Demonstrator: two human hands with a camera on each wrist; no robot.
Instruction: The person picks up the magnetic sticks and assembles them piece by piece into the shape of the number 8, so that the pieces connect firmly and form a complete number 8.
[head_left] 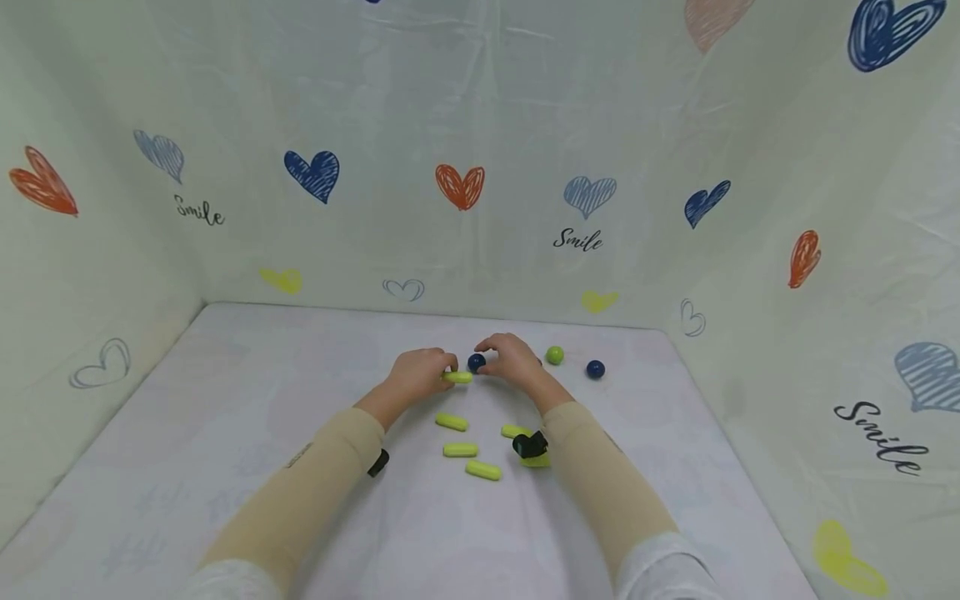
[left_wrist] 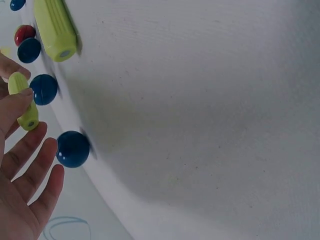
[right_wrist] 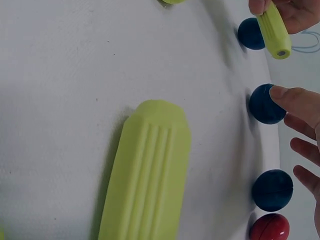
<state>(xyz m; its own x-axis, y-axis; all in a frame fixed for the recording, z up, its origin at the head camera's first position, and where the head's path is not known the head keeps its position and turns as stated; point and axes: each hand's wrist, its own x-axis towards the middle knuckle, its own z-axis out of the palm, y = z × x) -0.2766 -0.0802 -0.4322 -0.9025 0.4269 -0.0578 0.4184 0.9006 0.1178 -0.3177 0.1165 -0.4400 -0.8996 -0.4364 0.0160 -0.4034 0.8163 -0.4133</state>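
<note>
My left hand (head_left: 422, 372) pinches a yellow-green ridged rod (head_left: 457, 377) between thumb and fingers; in the left wrist view the rod (left_wrist: 31, 116) shows a grey disc in its end. Just right of it, the thumb and fingers of my right hand (head_left: 516, 361) are curled about a blue ball (head_left: 476, 362). The right wrist view has the thumb on this ball (right_wrist: 266, 105), with the other fingers spread behind. Another blue ball (left_wrist: 73, 149) sits by the left fingers, hidden from the head view.
Several more rods (head_left: 461, 450) lie on the white table, some partly behind the right wrist camera (head_left: 530, 445). A green ball (head_left: 554, 356) and a blue ball (head_left: 596, 369) stand at the back right. A red ball (right_wrist: 270, 228) touches or nearly touches a blue one (right_wrist: 272, 190).
</note>
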